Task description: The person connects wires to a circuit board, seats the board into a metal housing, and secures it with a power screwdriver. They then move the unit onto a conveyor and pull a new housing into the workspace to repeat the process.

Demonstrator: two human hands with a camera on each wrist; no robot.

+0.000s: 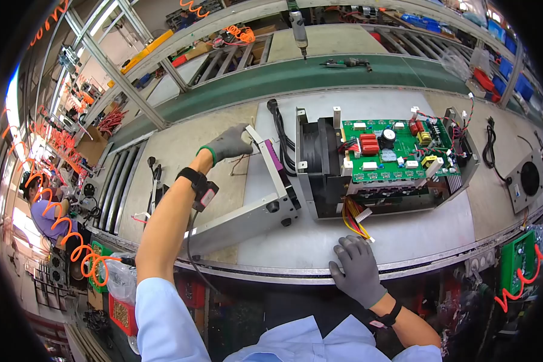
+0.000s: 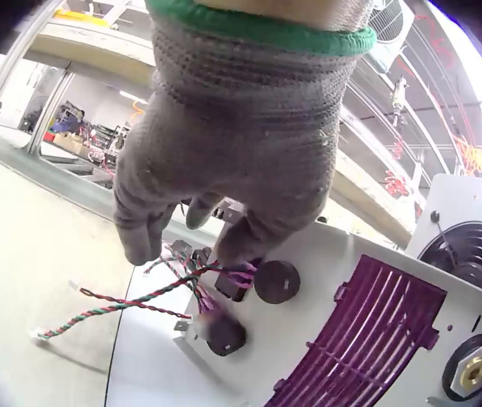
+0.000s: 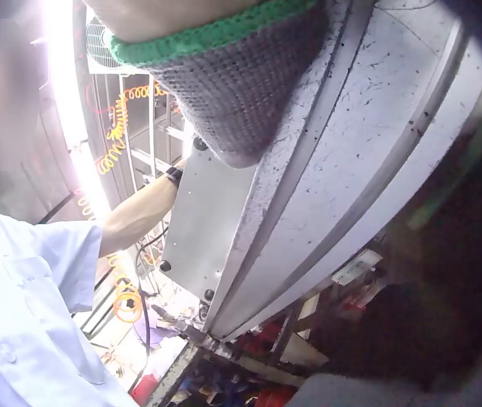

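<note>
In the head view, my gloved left hand [image 1: 230, 143] holds the far end of a bent light-grey metal panel [image 1: 238, 222]. The left wrist view has the left hand [image 2: 237, 127] with fingers bent down at the panel [image 2: 322, 254], beside round black parts and twisted wires [image 2: 139, 301]; the fingertips are partly hidden. A purple grille [image 2: 364, 331] sits in that panel. My right hand [image 1: 359, 271] rests at the bench's front edge, fingers spread and holding nothing, just below loose yellow and red wires [image 1: 353, 220] from an open chassis with a green circuit board [image 1: 368, 133].
A black cable [image 1: 280, 136] lies between panel and chassis. Above the green belt [image 1: 223, 95] hangs a power driver [image 1: 298, 30]; another tool [image 1: 347, 63] lies on the belt. At right stands a fan panel [image 1: 528, 181]. Green and red bins [image 1: 122, 314] line the front.
</note>
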